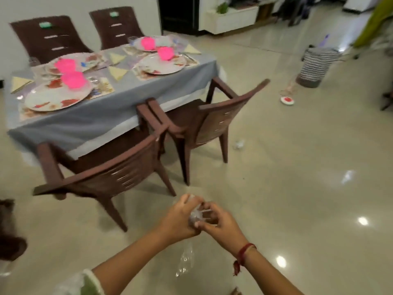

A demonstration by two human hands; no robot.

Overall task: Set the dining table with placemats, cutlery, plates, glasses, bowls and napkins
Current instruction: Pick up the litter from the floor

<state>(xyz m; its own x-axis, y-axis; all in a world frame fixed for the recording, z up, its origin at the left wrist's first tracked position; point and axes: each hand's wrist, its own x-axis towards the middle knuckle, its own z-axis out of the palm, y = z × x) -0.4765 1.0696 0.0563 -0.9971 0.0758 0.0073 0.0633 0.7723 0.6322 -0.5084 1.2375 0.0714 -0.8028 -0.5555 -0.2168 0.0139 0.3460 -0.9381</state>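
Fingers of left hand [180,218] and right hand [221,225] pinch crumpled clear plastic wrap [194,217]. Floral round plates [53,101] lie well beyond them.

No text, brand or number can be read anywhere. Two green stickers [45,25] [114,13] sit on the backs of the two far chairs [53,42] [119,30], well beyond the left hand [180,218] and the right hand [220,223] and up to their left, but both are too blurred for any lettering to show. The clear plastic wrap [186,260] gripped between the two hands shows no print that can be made out.
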